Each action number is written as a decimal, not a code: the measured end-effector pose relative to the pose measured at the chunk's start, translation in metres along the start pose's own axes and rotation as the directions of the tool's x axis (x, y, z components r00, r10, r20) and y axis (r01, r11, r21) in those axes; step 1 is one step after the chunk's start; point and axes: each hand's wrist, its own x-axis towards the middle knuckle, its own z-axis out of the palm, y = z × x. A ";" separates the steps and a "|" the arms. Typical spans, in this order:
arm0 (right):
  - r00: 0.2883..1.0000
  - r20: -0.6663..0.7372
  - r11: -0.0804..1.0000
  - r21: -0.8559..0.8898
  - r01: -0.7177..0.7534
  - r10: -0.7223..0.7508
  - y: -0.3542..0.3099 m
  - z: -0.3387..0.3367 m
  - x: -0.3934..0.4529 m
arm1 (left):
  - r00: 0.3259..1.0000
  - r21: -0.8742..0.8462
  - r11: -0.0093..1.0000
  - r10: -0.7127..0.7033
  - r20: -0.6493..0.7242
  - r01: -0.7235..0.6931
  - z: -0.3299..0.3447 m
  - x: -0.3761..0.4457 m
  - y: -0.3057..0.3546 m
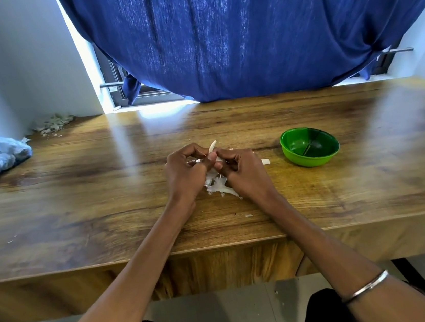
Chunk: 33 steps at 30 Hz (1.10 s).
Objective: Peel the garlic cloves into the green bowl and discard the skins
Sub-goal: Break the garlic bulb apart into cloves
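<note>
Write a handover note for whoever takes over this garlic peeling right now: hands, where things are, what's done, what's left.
Left hand and right hand: both curled together over the table, pinching a garlic clove with a strip of white skin sticking up.
Loose skins: piled on the table right under the hands, a few scraps scattered nearby.
Green bowl: to the right of the hands, upright; no cloves visible in it.
Done: some skin is already stripped, judging by the pile.
Left: finish this clove, drop it in the bowl, peel any others, then clear the skins.
</note>
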 end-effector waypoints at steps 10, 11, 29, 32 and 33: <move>0.999 0.036 0.999 -0.036 0.024 -0.022 -0.006 0.000 -0.002 | 0.996 -0.048 0.996 -0.076 -0.036 0.074 0.000 -0.001 0.003; 0.999 0.040 0.999 -0.041 0.028 -0.026 -0.007 0.000 -0.003 | 0.997 0.017 0.999 -0.034 -0.064 0.035 0.001 -0.001 0.003; 0.997 0.032 0.985 -0.158 0.067 -0.063 -0.016 0.003 -0.005 | 0.988 0.216 0.973 0.106 -0.116 -0.079 0.003 -0.002 0.007; 0.998 0.013 0.986 -0.151 0.070 -0.069 -0.016 0.004 -0.005 | 0.985 0.224 0.972 0.107 -0.139 -0.074 0.005 -0.005 0.009; 0.998 0.009 0.986 -0.150 0.065 -0.065 -0.016 0.005 -0.005 | 0.982 0.219 0.973 0.108 -0.152 -0.074 0.005 -0.005 0.008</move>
